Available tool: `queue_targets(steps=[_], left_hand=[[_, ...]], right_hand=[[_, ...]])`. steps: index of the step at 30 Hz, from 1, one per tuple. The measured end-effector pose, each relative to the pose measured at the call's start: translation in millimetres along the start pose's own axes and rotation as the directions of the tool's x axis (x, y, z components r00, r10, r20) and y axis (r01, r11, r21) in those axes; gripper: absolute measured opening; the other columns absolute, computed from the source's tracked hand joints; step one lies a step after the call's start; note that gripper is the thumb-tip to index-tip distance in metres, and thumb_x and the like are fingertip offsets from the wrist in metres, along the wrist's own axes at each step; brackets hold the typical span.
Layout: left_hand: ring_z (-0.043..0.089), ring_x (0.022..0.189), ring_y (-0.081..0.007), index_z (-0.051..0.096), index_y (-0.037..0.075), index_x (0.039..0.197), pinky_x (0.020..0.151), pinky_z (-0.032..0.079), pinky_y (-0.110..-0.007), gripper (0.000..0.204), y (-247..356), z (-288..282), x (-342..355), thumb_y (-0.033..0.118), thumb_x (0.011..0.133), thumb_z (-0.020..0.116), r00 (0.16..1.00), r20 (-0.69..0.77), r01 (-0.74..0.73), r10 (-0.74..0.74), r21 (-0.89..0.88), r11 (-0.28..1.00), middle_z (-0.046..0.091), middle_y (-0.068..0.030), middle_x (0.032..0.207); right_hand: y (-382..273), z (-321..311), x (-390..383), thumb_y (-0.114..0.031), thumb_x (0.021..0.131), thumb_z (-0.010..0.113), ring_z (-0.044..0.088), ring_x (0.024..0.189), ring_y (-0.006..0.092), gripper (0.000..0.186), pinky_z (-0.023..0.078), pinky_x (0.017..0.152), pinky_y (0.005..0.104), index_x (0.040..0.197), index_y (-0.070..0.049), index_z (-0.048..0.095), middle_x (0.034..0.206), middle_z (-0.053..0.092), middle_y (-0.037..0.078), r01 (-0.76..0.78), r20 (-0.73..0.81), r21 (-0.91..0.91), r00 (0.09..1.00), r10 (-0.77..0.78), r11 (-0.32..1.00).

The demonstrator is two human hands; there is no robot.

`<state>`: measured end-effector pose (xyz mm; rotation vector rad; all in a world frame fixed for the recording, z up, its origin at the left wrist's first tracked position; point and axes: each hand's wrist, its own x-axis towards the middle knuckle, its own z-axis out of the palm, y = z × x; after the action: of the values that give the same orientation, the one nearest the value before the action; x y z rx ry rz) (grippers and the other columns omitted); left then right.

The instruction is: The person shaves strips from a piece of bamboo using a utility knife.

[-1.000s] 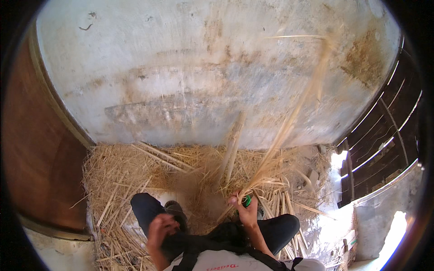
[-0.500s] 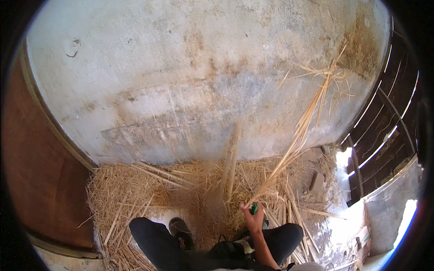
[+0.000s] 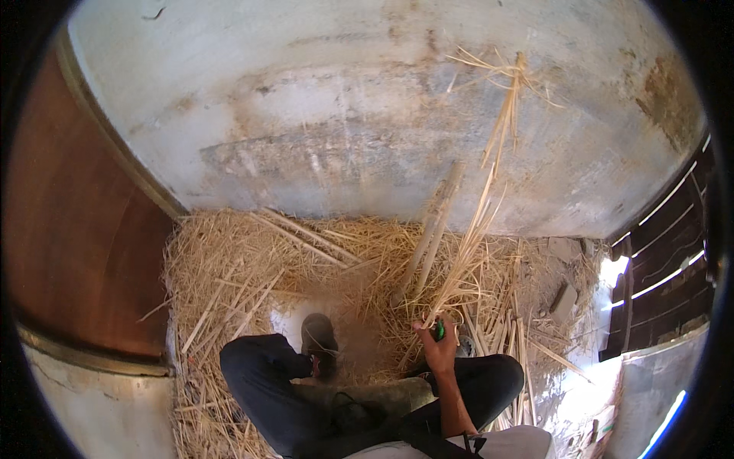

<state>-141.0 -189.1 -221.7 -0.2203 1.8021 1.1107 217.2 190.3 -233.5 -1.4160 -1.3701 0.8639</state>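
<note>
My right hand is closed round the lower end of a long bundle of thin, pale strips, which look like split cane or bamboo. The bundle slants up and away to the right in front of the wall, fanning into loose curled ends at its top. A small green object shows at the same hand's fingers; its kind cannot be made out. My left hand is out of view. Two thick pale poles lean up beside the bundle, on its left.
Shavings and strips cover the floor round my legs and shoe. A stained pale wall stands ahead, a brown door-like panel to the left. At the right are a brick-like block and dark slatted boards.
The view has shifted, and the wall and floor sit higher in it. My right hand keeps hold of the strips, and the bundle stands more upright.
</note>
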Motion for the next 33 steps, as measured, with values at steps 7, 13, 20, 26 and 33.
queue_targets(steps=[7, 13, 20, 26, 33], left_hand=[[0.064, 0.111, -0.0361, 0.063, 0.001, 0.137, 0.09, 0.053, -0.043, 0.032, -1, -10, 0, 0.015, 0.11, 0.053, 1.0, -0.001, -0.015, 0.015, 0.071, 0.997, 0.067, -0.0232, 0.123], [0.064, 0.119, -0.0379, 0.062, 0.0, 0.141, 0.096, 0.053, -0.044, 0.035, -39, -94, -9, 0.013, 0.109, 0.053, 0.97, -0.237, 0.022, 0.044, 0.269, 0.963, 0.067, -0.0251, 0.13], [0.064, 0.129, -0.04, 0.061, 0.0, 0.146, 0.104, 0.054, -0.044, 0.039, 105, -219, 25, 0.01, 0.109, 0.052, 0.524, -0.449, 0.147, 0.724, 0.885, 0.443, 0.067, -0.0273, 0.138], [0.067, 0.121, -0.0243, 0.064, 0.005, 0.142, 0.098, 0.056, -0.037, 0.042, 265, 130, -118, -0.004, 0.102, 0.066, 0.194, 0.313, -0.898, 0.93, 0.438, 0.039, 0.07, -0.0145, 0.131], [0.07, 0.115, -0.023, 0.046, 0.001, 0.156, 0.097, 0.054, -0.037, 0.059, 170, 288, -145, 0.028, 0.109, 0.07, 0.016, 0.903, -0.976, 0.429, -0.08, 0.204, 0.068, -0.0155, 0.132]], right_hand=[[18, -11, 18, -0.022, 0.095, 0.085, 0.055, 0.077, 0.0167, 0.031, 0.049, 0.071, 0.0347, 0.106, 0.0, 0.065, 0.092, 0.061, 0.005, -0.068, -0.109, -0.074, 0.992, 0.059, 0.995], [3, -18, -9, -0.041, 0.091, 0.089, 0.069, 0.094, 0.0232, 0.061, 0.055, 0.08, 0.0432, 0.127, 0.004, 0.067, 0.104, 0.071, 0.013, -0.319, 0.114, -0.063, 0.939, 0.324, 0.946], [-36, -27, 0, -0.043, 0.094, 0.086, 0.067, 0.09, 0.0149, 0.069, 0.053, 0.084, 0.0344, 0.138, 0.004, 0.06, 0.095, 0.074, 0.005, -0.27, 0.147, 0.195, 0.959, 0.244, 0.943], [-91, -47, -14, -0.029, 0.107, 0.073, 0.06, 0.076, 0.011, 0.035, 0.049, 0.072, 0.032, 0.126, 0.001, 0.067, 0.09, 0.074, 0.002, -0.087, 0.167, 0.423, 0.986, 0.017, 0.902], [-153, -77, -29, -0.026, 0.106, 0.072, 0.058, 0.072, 0.0077, 0.028, 0.045, 0.065, 0.0303, 0.115, 0.001, 0.072, 0.089, 0.073, 0.0, -0.089, 0.215, 0.465, 0.976, -0.015, 0.881]])
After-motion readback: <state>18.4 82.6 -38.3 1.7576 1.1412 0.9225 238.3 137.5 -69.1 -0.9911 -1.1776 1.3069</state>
